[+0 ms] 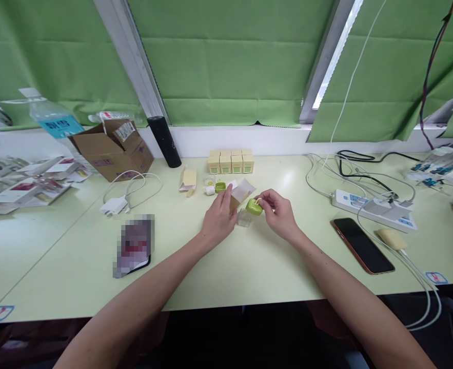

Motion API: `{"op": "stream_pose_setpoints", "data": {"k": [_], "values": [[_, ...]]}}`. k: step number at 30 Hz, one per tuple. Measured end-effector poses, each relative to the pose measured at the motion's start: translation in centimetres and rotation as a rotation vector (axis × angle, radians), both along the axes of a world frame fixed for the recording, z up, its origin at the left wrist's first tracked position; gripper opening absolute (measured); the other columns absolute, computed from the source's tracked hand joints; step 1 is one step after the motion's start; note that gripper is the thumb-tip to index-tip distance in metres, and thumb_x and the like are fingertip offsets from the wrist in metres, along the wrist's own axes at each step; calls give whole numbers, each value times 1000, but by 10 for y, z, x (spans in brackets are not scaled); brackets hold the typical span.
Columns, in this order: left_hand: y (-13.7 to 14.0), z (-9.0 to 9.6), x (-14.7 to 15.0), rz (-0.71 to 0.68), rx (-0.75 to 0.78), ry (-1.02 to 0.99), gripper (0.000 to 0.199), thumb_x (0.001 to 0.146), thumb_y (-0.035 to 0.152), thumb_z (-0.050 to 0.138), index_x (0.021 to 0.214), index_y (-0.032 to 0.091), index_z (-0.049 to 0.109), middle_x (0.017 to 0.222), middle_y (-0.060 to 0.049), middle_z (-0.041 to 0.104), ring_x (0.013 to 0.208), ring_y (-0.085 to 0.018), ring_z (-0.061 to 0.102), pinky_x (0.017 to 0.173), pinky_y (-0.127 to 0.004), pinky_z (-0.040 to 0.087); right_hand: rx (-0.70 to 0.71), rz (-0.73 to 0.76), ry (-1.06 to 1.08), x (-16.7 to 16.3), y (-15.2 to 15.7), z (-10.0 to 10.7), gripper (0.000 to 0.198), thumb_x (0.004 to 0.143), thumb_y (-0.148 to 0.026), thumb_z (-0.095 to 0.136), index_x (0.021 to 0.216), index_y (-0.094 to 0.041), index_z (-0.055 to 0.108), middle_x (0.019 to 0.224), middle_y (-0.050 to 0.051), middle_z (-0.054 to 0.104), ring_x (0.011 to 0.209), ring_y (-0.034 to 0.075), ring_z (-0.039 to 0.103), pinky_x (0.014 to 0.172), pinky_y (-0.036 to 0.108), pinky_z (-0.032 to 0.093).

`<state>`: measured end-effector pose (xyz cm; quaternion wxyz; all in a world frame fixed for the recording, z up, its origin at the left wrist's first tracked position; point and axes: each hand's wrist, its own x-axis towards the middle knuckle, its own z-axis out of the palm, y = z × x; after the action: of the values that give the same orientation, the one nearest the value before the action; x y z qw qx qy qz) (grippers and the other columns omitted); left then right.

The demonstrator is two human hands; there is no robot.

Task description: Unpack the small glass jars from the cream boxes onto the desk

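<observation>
My right hand (279, 211) pinches a glossy lime-green rounded case (254, 206) by the pale loop at its top, above the table. Close by, my left hand (219, 217) is closed around a small open cardboard box (234, 201), partly hidden by the fingers, its pale flaps spread to the right. Between the hands, a clear plastic tray (244, 218) rests on the table. Just beyond the left hand lie a second green case piece (220, 187) and a small white piece (210, 190). Another small opened box (188, 179) is further left.
Several small boxes (231, 163) line up at the back. Phones lie at left (134, 246) and right (362, 245). A power strip (372, 210) with cables is on the right. A black cylinder (163, 142), brown carton (113, 151) and white charger (113, 205) are on the left.
</observation>
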<state>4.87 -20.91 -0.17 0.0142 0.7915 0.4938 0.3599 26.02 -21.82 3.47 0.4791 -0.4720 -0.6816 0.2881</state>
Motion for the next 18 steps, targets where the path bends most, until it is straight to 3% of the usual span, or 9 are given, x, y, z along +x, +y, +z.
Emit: {"op": "stream_pose_setpoints", "data": {"k": [5, 10, 18], "values": [[1, 0, -2, -1, -22, -68, 79, 96, 24, 55, 166, 22, 17, 149, -21, 54, 132, -35, 59, 96, -49, 58, -48, 9, -130, 20, 9, 5, 11, 92, -33, 55, 87, -24, 59, 86, 3, 72, 78, 19, 64, 70, 32, 50], [2, 2, -2, -7, -59, -140, 82, 96, 23, 56, 166, 22, 15, 146, -20, 56, 131, -34, 59, 98, -50, 57, -176, 149, -346, 35, 15, 6, 9, 88, -27, 54, 82, -23, 60, 81, 1, 70, 73, 17, 60, 68, 31, 47], [2, 0, -3, -42, -84, -251, 81, 97, 26, 56, 167, 23, 15, 146, -20, 54, 134, -32, 56, 101, -50, 57, -245, 206, -284, 30, 15, 0, 11, 89, -31, 55, 84, -22, 60, 84, 1, 70, 76, 17, 60, 69, 30, 48]]}}
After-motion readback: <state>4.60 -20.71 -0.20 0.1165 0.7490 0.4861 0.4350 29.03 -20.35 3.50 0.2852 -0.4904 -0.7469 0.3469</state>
